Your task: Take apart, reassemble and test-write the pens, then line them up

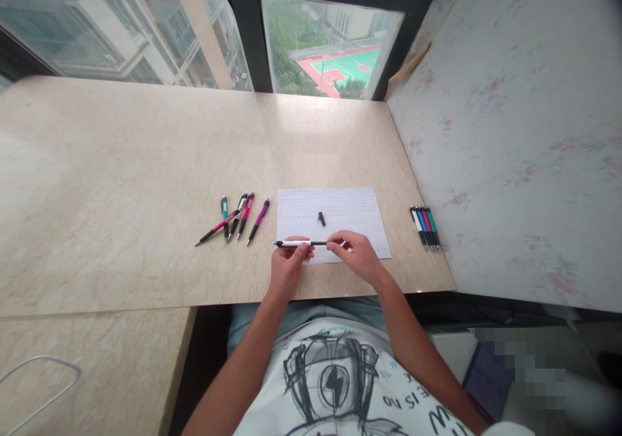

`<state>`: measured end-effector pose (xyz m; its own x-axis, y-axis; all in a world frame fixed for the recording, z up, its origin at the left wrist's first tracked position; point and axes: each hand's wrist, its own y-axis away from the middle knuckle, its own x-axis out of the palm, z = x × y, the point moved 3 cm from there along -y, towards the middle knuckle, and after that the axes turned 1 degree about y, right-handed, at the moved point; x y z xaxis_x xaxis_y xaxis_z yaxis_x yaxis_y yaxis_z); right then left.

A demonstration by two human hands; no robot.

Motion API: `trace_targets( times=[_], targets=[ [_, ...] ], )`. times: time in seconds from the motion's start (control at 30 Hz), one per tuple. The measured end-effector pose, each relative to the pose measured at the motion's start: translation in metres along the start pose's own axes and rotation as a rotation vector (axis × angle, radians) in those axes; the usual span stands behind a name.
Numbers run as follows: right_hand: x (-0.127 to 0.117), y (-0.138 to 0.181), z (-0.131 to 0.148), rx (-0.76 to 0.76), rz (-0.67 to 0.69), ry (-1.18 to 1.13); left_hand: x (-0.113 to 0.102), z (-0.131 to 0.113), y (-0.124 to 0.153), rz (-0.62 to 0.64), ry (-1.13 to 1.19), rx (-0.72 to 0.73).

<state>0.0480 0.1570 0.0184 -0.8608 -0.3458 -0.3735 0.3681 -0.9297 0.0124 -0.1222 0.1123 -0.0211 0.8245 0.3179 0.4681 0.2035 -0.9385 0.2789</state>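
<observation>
My left hand (289, 264) is closed around the white barrel of a pen (286, 243), which lies level and points to the right. A thin black refill (319, 243) sticks out of the barrel's right end. Its far tip is pinched between the thumb and fingers of my right hand (357, 254). Beneath both hands is a sheet of handwritten paper (335, 203). On that sheet, just beyond the pen, rests a small black pen part (321, 219), likely the grip.
To the left, several pens (245, 219) in pink, purple, green and white lie loosely, one crossing others. Several more pens (425, 227) stand in a neat row near the right wall (510, 131). The stone-patterned table (146, 164) runs up to the windows.
</observation>
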Motion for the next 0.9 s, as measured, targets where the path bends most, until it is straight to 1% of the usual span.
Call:
trace_targets(
  times=[0.07,0.23,0.33,0.5,0.67,0.9],
  targets=[
    [0.0,0.0,0.001,-0.015,-0.031,-0.014,0.0,0.0,0.0,0.005,0.012,0.002],
    [0.01,0.001,0.0,-0.002,0.003,-0.008,-0.001,0.0,-0.001,0.027,0.027,-0.001],
    [0.01,0.001,0.001,-0.019,-0.013,0.03,-0.001,0.001,-0.001,0.021,0.044,0.004],
    [-0.004,0.004,0.01,-0.116,0.009,0.172,-0.003,0.001,-0.002,-0.004,0.061,-0.005],
    [-0.02,0.008,0.019,-0.189,-0.066,0.356,-0.004,0.002,-0.002,-0.011,0.076,-0.018],
    [-0.028,0.011,0.035,-0.243,-0.1,0.424,-0.004,0.001,-0.002,0.013,0.128,-0.003]
  ],
)
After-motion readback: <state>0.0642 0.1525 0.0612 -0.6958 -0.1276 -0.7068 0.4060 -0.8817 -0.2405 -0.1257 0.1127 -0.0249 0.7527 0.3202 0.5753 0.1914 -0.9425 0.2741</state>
